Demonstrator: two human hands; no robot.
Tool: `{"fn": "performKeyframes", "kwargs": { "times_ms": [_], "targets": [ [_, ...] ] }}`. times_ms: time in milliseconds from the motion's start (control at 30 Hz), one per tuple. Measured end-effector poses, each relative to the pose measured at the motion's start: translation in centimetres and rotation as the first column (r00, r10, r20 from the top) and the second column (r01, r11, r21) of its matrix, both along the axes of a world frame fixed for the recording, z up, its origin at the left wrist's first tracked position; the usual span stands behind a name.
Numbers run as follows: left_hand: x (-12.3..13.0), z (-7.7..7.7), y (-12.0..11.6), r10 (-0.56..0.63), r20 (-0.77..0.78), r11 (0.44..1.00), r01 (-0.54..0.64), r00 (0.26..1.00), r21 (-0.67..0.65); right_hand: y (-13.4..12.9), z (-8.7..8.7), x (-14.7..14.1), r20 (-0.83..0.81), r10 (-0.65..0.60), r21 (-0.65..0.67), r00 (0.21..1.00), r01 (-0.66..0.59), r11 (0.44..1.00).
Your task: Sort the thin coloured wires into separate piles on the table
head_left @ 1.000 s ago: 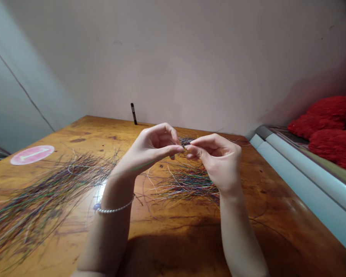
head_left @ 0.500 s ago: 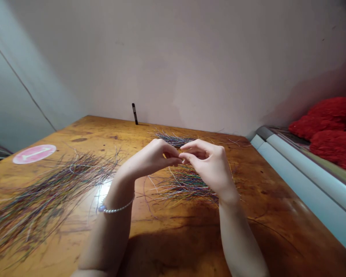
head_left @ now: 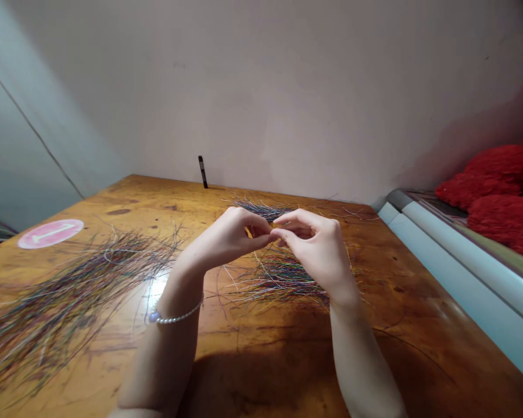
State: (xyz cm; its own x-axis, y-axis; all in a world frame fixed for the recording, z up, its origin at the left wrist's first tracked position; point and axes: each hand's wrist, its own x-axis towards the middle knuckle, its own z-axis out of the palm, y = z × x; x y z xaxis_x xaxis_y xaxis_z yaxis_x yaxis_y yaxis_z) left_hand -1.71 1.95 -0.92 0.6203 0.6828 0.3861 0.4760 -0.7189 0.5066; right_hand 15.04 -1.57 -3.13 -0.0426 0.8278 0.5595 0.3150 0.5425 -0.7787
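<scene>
My left hand (head_left: pixel 230 241) and my right hand (head_left: pixel 316 247) meet fingertip to fingertip over the middle of the wooden table (head_left: pixel 239 360). Both are closed in a pinch; whatever is between the fingers is too small to make out. Beneath them lies a bundle of thin multicoloured wires (head_left: pixel 283 276), partly covered by my right hand. Just beyond my fingers is a second, smaller bundle of dark and white wires (head_left: pixel 261 208). A beaded bracelet (head_left: pixel 178 318) circles my left wrist.
A large pile of long coloured wires (head_left: pixel 82 290) spreads over the table's left side. Near it is a pink oval sticker (head_left: pixel 51 233). A black marker (head_left: pixel 203 172) stands upright by the wall. Along the right edge runs a pale panel (head_left: pixel 453 278), with red fluffy fabric (head_left: pixel 501 197) beyond.
My fingertips have shifted very slightly, staying pinched together at the same spot. The wire bundles lie as before.
</scene>
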Motion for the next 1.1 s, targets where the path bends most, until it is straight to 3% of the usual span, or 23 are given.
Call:
{"fn": "performKeyframes", "kwargs": {
  "times_ms": [367,600,767,900,1100],
  "targets": [
    [0.4,-0.4,0.2,0.132,0.059,0.985,-0.137,0.990,0.107,0.2,0.1,-0.1,-0.051,-0.047,-0.034,0.998,0.046,0.998],
    [-0.2,0.8,-0.9,0.135,-0.004,0.989,-0.134,0.991,0.057,0.3,-0.1,-0.3,-0.124,0.029,-0.096,0.992,-0.041,0.995],
    [-1.2,1.3,-1.3,0.225,-0.039,0.971,-0.221,0.974,0.087,0.4,-0.1,-0.4,-0.042,-0.036,-0.057,0.998,0.033,0.998],
    [-3.1,1.1,-0.6,0.437,-0.039,0.889,-0.424,0.899,0.172,0.6,-0.3,-0.4,0.026,-0.048,-0.036,0.999,0.049,0.998],
    [-6.9,-0.4,2.2,0.725,-0.145,0.688,-0.711,0.673,0.144,1.0,-0.9,-0.6,0.306,0.048,-0.121,0.951,-0.012,0.993]
  ]
}}
